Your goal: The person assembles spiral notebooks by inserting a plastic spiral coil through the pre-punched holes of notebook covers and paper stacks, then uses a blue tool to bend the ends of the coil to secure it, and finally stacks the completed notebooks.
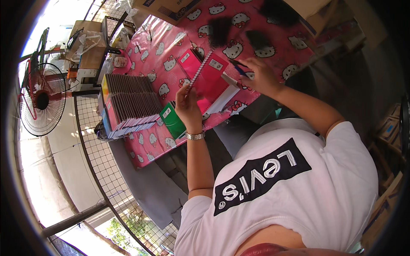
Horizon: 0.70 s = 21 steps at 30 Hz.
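Fingers of the left hand gripped the near edge of a pink spiral notebook, holding its cover tilted up off the worktop; a small pale rectangular label sat on the cover's far part. The right hand rested on the notebook's right side, its fingers closed around a blue pen just beside the white page that showed beneath the cover. A second pink notebook with its own pale label lay touching the first on the left. Near the left hand lay a green notebook, also labelled. Left of that, a stack of spiral notebooks sat on the worktop's left part, their wire bindings uppermost. The worktop wore a pink cloth printed with white cartoon cats. Cardboard boxes stood at the far edge, a brown carton lay far left, and a standing fan was at the left, well apart.
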Available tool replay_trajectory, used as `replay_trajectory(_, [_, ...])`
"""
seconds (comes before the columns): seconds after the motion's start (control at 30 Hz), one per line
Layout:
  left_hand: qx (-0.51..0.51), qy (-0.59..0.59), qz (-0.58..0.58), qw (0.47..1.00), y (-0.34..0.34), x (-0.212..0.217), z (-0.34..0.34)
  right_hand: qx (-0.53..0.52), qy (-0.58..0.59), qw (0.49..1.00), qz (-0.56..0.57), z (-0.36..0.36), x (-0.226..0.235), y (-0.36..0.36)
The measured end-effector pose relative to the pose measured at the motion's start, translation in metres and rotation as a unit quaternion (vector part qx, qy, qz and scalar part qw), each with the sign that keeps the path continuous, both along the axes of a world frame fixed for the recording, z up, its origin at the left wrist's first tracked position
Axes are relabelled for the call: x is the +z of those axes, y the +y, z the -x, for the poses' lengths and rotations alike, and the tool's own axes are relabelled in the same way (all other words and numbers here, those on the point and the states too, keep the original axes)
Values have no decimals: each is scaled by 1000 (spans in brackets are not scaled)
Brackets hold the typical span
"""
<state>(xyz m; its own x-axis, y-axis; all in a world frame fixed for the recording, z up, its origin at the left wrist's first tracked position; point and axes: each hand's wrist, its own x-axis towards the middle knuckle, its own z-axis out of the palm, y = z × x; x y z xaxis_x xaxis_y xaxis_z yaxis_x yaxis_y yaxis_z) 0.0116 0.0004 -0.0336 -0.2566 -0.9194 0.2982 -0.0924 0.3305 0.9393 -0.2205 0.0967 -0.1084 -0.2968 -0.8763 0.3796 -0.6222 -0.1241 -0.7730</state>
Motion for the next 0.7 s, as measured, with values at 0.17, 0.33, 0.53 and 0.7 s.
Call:
replay_trajectory(0.17, [51, 54, -17, 997, -4, -14, -15, 31, -66, 995, 61, -32, 56, -4])
replay_trajectory(0.33, [69, 45, -15, 996, 3, -11, -8, 69, -102, 992, -20, -17, -6, -24])
replay_trajectory(0.53, [90, 27, -11, 996, 9, -10, -1, -40, -165, 978, -125, -9, -36, -17])
replay_trajectory(0.7, [89, -2, 22, 996, 15, -7, 6, 37, -132, 986, 95, 0, -7, -26])
